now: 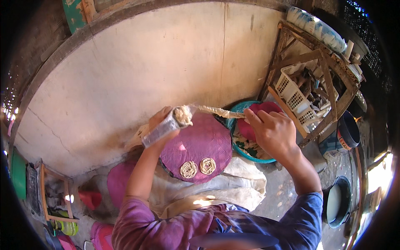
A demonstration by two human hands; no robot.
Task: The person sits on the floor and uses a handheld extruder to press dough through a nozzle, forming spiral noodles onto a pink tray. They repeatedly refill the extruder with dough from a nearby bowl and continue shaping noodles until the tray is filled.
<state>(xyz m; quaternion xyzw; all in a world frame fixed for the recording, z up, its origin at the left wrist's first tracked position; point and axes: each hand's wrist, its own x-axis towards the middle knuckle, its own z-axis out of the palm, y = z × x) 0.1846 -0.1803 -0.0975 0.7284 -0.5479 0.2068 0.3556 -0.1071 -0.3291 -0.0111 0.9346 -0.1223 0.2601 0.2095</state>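
Note:
My left hand (159, 116) is wrapped round a clear, squarish tube (157, 132), tilted, with pale dough (182, 115) bulging from its upper end. In my right hand (273, 131) is a stick (221, 111) smeared with dough. It reaches left toward the tube's mouth; whether its tip touches the dough I cannot tell. Below both hands lies a round purple board (196, 143). Near its front edge sit two flat coils of dough strands, a left coil (188, 169) and a right coil (207, 166).
Beside the board, a teal basin (259, 160) holds a magenta piece (246, 130) and dough scraps. A pale cloth (246, 179) is spread under the board. At right stand a wooden rack (318, 56) with a white crate (287, 85) and dark buckets (338, 200). A pale wall (158, 54) rises ahead.

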